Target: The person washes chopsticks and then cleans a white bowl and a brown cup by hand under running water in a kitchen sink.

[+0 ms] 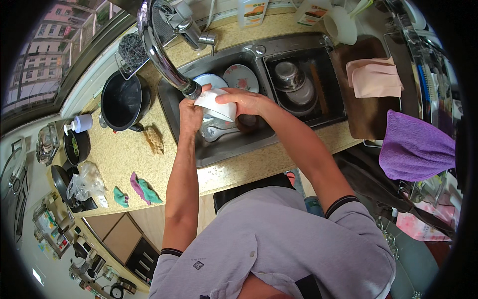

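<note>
Both of my hands hold a white bowl (216,103), tilted on its side under the spout of the chrome faucet (192,89). My left hand (191,114) grips its left edge, and the fingers behind it are partly hidden. On the other side, my right hand (244,101) has its thumb across the outer wall. Below, in the left basin of the steel sink (239,149), lie a flower-patterned plate (242,77), a blue-rimmed plate (211,79) and a white spoon (220,132). The bowl and my hands cover part of these dishes.
The right basin has a rack with metal bowls (289,76). A black pot (123,101), a brown loofah-like scrubber (154,140) and cloths (143,188) lie left on the counter. At right are a brown board (347,63), a pink cloth (375,78) and a purple towel (416,147).
</note>
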A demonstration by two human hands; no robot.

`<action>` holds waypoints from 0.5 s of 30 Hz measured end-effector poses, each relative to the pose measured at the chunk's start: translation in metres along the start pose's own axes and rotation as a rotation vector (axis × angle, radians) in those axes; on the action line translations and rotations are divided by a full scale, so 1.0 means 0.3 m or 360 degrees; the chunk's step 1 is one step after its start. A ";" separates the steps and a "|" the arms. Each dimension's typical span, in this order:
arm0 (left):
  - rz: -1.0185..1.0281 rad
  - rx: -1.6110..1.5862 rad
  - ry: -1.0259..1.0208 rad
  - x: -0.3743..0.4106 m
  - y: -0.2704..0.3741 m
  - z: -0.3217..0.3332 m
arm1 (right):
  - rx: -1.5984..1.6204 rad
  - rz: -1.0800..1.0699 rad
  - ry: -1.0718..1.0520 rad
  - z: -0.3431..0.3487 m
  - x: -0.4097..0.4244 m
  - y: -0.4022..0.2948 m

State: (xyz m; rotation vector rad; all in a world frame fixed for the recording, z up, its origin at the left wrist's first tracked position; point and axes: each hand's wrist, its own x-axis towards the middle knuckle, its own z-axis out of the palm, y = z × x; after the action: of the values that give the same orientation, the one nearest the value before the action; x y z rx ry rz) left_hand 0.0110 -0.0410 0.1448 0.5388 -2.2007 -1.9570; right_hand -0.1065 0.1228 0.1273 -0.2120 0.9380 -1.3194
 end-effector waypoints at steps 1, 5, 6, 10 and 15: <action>0.0020 -0.0039 0.0046 0.011 -0.001 0.020 | -0.0306 -0.0098 0.0193 0.002 -0.018 -0.006; -0.0148 0.0512 -0.0146 0.056 -0.031 0.062 | -0.1231 -0.0462 0.0877 0.006 -0.171 -0.044; -0.0146 0.0602 -0.0136 0.061 -0.052 0.066 | -0.1348 -0.0602 0.0998 -0.006 -0.222 -0.056; -0.0146 0.0722 0.0056 0.070 -0.117 0.104 | -0.1559 -0.0806 0.1652 -0.235 -0.414 -0.050; -0.0089 0.0837 0.0154 0.091 -0.219 0.133 | -0.1358 -0.0356 0.2448 -0.644 -0.506 -0.049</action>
State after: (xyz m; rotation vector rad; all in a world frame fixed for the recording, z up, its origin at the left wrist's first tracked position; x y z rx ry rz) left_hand -0.0170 -0.0192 0.0712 0.7458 -2.6559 -1.3208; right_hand -0.2428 0.3231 0.0845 0.1201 2.8335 -1.0501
